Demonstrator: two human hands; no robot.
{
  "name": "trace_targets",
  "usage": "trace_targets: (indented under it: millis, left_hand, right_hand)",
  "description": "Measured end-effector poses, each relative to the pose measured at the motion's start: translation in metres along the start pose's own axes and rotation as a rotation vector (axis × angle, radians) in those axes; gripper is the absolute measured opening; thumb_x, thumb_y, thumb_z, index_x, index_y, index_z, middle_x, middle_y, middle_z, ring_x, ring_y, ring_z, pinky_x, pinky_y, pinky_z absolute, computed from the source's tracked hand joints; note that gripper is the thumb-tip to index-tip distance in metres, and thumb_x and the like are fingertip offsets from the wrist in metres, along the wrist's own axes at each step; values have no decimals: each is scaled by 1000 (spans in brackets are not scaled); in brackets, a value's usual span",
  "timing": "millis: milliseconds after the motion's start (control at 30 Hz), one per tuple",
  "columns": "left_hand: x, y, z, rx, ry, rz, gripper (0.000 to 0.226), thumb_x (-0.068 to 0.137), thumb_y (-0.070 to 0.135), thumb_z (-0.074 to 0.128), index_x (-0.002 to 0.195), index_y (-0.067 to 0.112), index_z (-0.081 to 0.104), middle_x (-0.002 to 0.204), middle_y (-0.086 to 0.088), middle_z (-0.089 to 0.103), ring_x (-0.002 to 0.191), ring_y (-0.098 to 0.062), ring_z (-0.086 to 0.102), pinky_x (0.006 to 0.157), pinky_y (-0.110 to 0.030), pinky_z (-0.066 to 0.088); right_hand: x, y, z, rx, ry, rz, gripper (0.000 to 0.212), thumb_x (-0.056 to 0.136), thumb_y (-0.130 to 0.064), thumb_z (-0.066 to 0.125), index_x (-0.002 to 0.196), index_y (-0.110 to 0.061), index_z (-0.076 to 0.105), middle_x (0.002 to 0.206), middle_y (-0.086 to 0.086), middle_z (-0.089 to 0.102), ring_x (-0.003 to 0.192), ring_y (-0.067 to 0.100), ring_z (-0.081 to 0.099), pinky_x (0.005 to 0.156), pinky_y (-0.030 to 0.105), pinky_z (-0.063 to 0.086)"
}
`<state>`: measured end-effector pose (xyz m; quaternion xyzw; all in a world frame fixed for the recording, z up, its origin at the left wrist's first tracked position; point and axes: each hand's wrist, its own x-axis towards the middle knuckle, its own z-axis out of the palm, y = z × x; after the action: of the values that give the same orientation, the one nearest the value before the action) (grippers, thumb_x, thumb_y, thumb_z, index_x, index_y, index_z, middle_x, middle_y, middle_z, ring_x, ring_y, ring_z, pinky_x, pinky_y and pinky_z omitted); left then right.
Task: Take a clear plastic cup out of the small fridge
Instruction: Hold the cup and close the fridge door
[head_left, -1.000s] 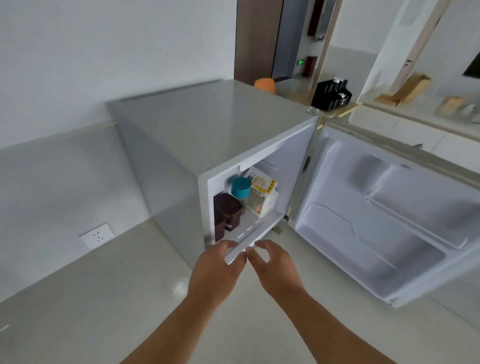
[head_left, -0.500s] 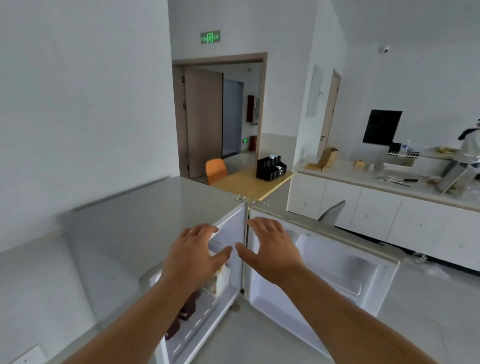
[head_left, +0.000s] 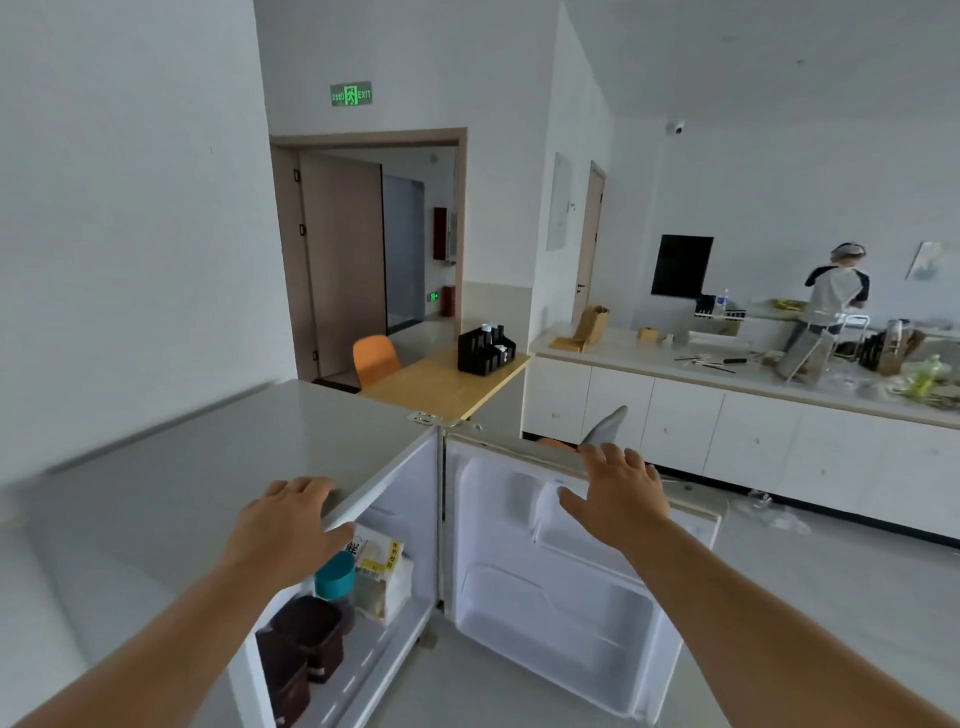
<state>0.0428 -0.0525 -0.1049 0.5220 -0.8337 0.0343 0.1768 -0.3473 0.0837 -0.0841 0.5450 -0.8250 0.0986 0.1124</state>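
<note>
Since half a second ago the two hands have drawn apart: the left hand now lies spread on the front edge of the fridge top, fingers flat and holding nothing, while the right hand has shifted out along the top edge of the door, fingers splayed over it rather than clenched; whether it presses or merely hovers there I cannot tell. The door stands wide open, so the opening step looks done, and everything that matters is left: finding the cup, grasping it and lifting it out. No clear plastic cup can be made out. Inside, only the right part of the shelf shows: a teal cup, two dark containers in front of it, and a white and yellow packet against the far wall. The left hand and forearm cover the upper left of the opening, and the fridge's top hides the back, so the cup may sit there, unseen. The door shelves look bare.
</note>
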Motion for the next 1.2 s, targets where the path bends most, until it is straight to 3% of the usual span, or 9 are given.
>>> trace_targets:
  millis: [133,333,633,700,800,967,1100,1200]
  left_hand:
    - [10,-6,-1,-127,-31,-36,46,91,51,59,132,31,58,131,7,64,114,-18,52,95,-40,50]
    - [16,-16,8,-207,-16,-71,37,94,46,58,128,32,62,114,10,65,102,-14,54,86,-39,52]
    - [12,-10,8,-176,-17,-65,40,98,45,56,135,31,57,126,6,66,109,-17,55,90,-40,53]
    - [10,-8,5,-164,-21,-57,41,98,44,54,136,30,57,128,5,66,112,-19,56,92,-41,52]
    - [8,-7,3,-154,-24,-45,40,100,43,52,137,27,57,131,3,66,116,-22,56,95,-42,52]
    - [7,-10,3,-157,-19,-38,40,102,44,47,137,28,57,133,2,65,117,-22,57,94,-42,52]
    - [8,-12,5,-160,-25,-32,39,101,44,48,136,28,57,131,2,65,115,-22,56,91,-40,53]
    - [8,-12,6,-154,-25,-35,40,101,45,48,136,28,56,132,2,65,116,-21,56,92,-40,52]
  right_hand:
    - [2,31,5,-105,-49,58,76,96,-70,42,157,-26,29,155,7,45,141,35,40,114,53,37]
    - [-10,54,15,-124,-181,43,77,97,-66,43,161,-28,23,161,2,39,145,30,39,118,53,29]
    - [-37,37,16,-106,-99,25,60,99,-54,42,153,-30,38,142,2,57,123,30,54,101,44,46]
    - [-41,32,12,-102,-71,12,49,101,-48,42,146,-30,46,126,1,64,110,28,58,85,40,51]
    - [-45,19,4,-94,-67,2,31,101,-34,43,128,-27,58,99,1,57,86,26,53,66,35,44]
    - [-62,-7,-5,-71,-63,-101,23,99,-26,48,117,-26,61,92,-3,44,78,21,46,60,33,40]
    - [-74,-33,-16,88,-57,-157,18,95,-35,48,102,-26,62,86,-5,52,74,16,53,53,28,34]
    - [-81,-55,-19,148,-46,-232,14,92,-37,48,86,-27,54,82,-7,50,78,14,51,59,29,38]
